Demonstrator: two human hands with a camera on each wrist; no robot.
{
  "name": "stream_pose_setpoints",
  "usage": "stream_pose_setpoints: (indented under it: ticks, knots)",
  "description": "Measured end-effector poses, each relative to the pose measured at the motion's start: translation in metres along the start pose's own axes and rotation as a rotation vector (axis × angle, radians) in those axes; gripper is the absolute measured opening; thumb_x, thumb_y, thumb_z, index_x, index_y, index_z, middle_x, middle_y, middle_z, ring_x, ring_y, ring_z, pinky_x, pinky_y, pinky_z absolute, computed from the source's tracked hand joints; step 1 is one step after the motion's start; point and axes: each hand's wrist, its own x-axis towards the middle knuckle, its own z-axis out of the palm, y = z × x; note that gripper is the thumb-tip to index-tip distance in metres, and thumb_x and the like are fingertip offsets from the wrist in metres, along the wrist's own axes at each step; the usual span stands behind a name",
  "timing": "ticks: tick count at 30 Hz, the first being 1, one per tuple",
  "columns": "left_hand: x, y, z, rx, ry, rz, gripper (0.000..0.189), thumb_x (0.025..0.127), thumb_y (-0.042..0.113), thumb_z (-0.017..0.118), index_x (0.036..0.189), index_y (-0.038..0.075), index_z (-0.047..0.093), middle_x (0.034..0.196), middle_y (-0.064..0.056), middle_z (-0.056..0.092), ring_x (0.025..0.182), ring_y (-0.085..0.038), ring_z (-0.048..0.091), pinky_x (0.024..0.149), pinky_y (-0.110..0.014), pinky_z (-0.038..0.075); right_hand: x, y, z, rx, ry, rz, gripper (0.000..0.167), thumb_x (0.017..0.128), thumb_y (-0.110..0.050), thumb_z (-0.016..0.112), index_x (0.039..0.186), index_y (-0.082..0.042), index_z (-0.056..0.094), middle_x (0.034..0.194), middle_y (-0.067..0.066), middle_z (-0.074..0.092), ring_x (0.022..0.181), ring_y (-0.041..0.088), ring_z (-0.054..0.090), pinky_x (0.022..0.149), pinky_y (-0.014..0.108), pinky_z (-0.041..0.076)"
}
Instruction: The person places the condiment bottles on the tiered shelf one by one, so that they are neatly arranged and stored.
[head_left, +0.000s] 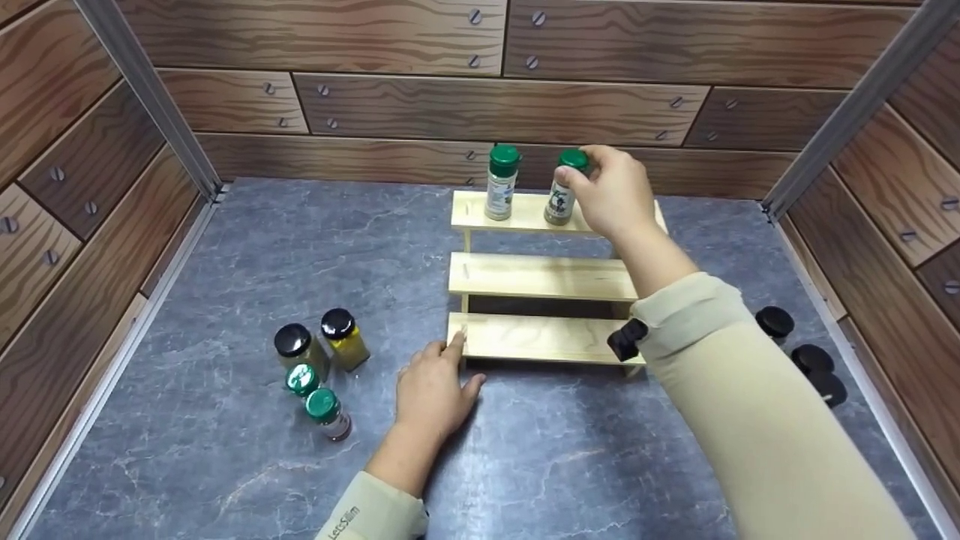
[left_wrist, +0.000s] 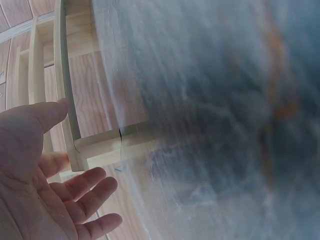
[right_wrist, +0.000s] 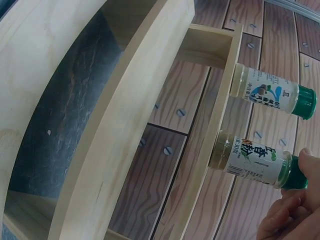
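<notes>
My right hand point(head_left: 616, 191) pinches the green cap of a spice jar point(right_wrist: 250, 159) standing on the top step of a three-step wooden rack point(head_left: 544, 276). To its left on that step stands another green-capped spice jar point(head_left: 501, 184), upright. In the right wrist view the thumb and fingers meet at the held jar's cap, its label facing the camera. My left hand point(head_left: 433, 386) lies at the rack's lower left corner, index finger touching the bottom step. In the left wrist view its fingers are loosely extended beside the rack's end.
Left on the grey marbled table point(head_left: 225, 300) stand two black-capped jars, one with yellow contents point(head_left: 346, 341), and two green-capped jars, one in front point(head_left: 328, 414). Several black-capped containers point(head_left: 812, 360) are at the right, partly behind the right sleeve. Wood-patterned walls point(head_left: 405, 105) enclose the table.
</notes>
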Motion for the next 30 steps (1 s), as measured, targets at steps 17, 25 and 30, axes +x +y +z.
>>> stream_pose_setpoints:
  ticks: [17, 25, 30]
  knots:
    - [0.004, 0.002, -0.001, 0.004, 0.016, 0.033, 0.072, 0.092, 0.045, 0.081, 0.153, 0.015, 0.058, 0.131, -0.019, 0.067, 0.117, -0.039, 0.066, 0.093, -0.060, 0.055, -0.012, 0.011, -0.012, -0.002, 0.116, -0.029, 0.078, 0.100, -0.044, 0.075, 0.164, -0.014, 0.041, 0.076, 0.001, 0.053, 0.063, 0.013, 0.044, 0.055, 0.028, 0.038]
    - [0.003, 0.002, 0.000, 0.010, 0.011, 0.025, 0.073, 0.093, 0.046, 0.080, 0.154, 0.014, 0.057, 0.131, -0.019, 0.066, 0.117, -0.039, 0.065, 0.094, -0.059, 0.055, -0.073, 0.078, -0.021, 0.171, 0.264, -0.080, 0.063, 0.096, -0.030, 0.081, 0.149, -0.004, 0.059, 0.064, -0.002, 0.045, 0.051, 0.005, 0.037, 0.046, 0.020, 0.035]
    - [0.000, -0.001, 0.003, 0.001, 0.023, 0.008, 0.072, 0.092, 0.045, 0.082, 0.152, 0.012, 0.059, 0.130, -0.019, 0.067, 0.116, -0.039, 0.066, 0.092, -0.060, 0.056, -0.121, 0.128, -0.037, 0.067, 0.360, 0.002, 0.054, 0.097, -0.032, 0.080, 0.144, -0.008, 0.066, 0.063, 0.000, 0.046, 0.050, 0.007, 0.036, 0.043, 0.020, 0.033]
